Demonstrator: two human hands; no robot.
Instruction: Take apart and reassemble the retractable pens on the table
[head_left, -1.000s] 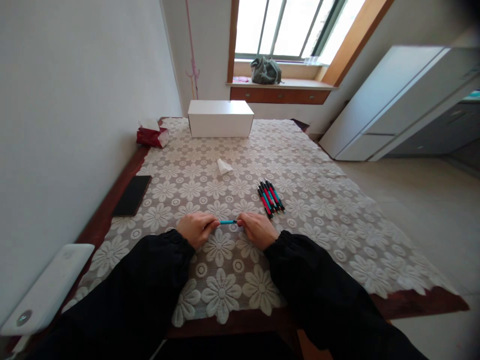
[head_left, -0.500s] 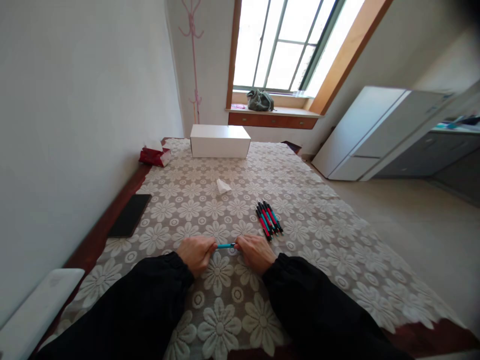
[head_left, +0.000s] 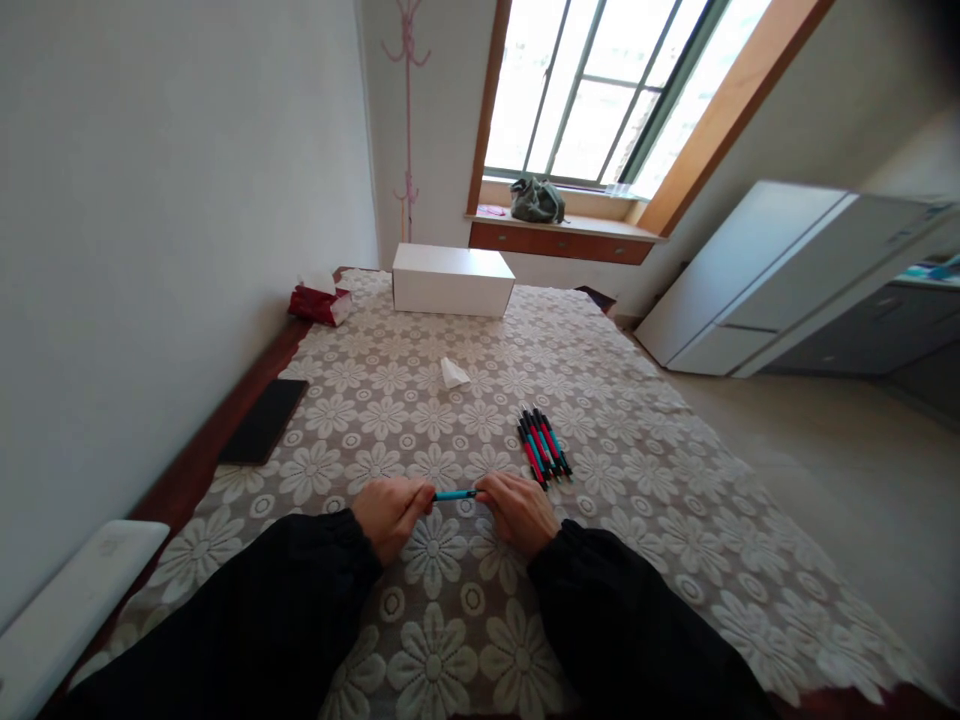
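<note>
Two hands in black sleeves held a teal pen (head_left: 454,494) level between them, the left hand (head_left: 391,512) pinching one end and the right hand (head_left: 520,510) pinching the other, just above a lace tablecloth (head_left: 637,480). A bundle of red and teal pens (head_left: 544,444) lay just beyond the right hand. Farther off from the held pen were a crumpled tissue (head_left: 453,373), a white box (head_left: 452,280), and, to the left, a black phone (head_left: 263,421).

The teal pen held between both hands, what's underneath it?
Under the teal pen lies the cream lace floral tablecloth. The left hand and right hand cover the pen's ends and the cloth beneath them.
</note>
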